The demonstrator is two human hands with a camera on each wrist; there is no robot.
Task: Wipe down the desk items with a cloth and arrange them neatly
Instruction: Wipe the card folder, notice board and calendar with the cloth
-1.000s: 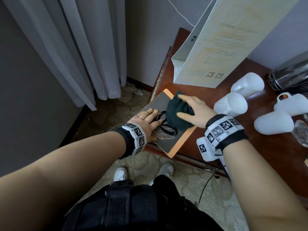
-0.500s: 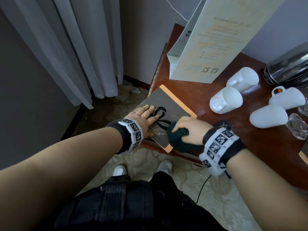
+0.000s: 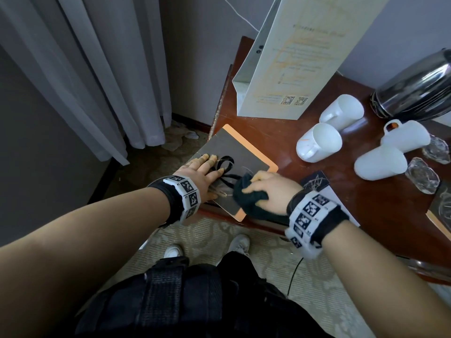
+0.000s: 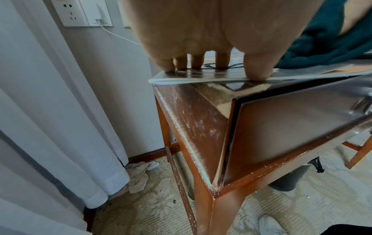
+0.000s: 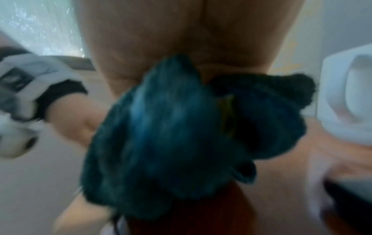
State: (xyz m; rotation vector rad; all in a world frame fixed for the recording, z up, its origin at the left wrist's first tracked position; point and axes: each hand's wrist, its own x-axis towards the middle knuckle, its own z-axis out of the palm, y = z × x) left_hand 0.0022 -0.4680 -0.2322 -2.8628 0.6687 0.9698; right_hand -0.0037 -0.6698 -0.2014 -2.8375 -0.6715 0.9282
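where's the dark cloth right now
In the head view the dark cloth is bunched under the right hand, on the near corner of the grey book at the desk's front-left corner, beside the left hand.

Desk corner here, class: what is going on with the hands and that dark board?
A person is wiping a flat dark board that overhangs the desk corner. The left hand lies flat on the board, fingers straight, pinning it down. The right hand holds a bunched dark teal cloth against the board's near end. Four white mugs lie on their sides further along the desk, not yet arranged.
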